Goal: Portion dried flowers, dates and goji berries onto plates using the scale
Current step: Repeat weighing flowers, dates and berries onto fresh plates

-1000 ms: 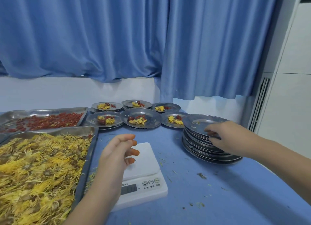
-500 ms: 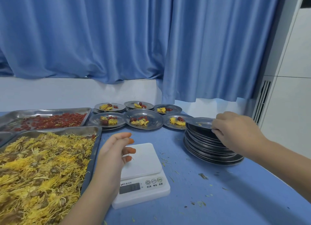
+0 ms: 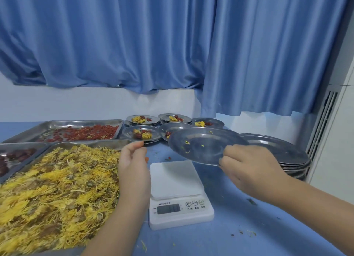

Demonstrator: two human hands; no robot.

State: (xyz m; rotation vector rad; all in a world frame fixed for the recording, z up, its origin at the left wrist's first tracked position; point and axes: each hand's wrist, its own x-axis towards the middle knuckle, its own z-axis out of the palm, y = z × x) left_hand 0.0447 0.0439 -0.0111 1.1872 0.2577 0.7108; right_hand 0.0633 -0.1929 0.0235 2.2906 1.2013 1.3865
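Plate (image 3: 203, 145) is hanging tilted in the air above the scale (image 3: 177, 181), with the right hand (image 3: 249, 171) pinching its near rim. The left hand (image 3: 134, 171) is hovering beside the tray of flowers (image 3: 57, 188), fingers loosely curled, gripping nothing.

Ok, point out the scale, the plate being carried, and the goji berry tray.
scale (image 3: 175, 181), head view, on its white weighing platform.
carried plate (image 3: 203, 145), head view, on its bare inner face.
goji berry tray (image 3: 47, 125), head view, on its far-left metal rim.
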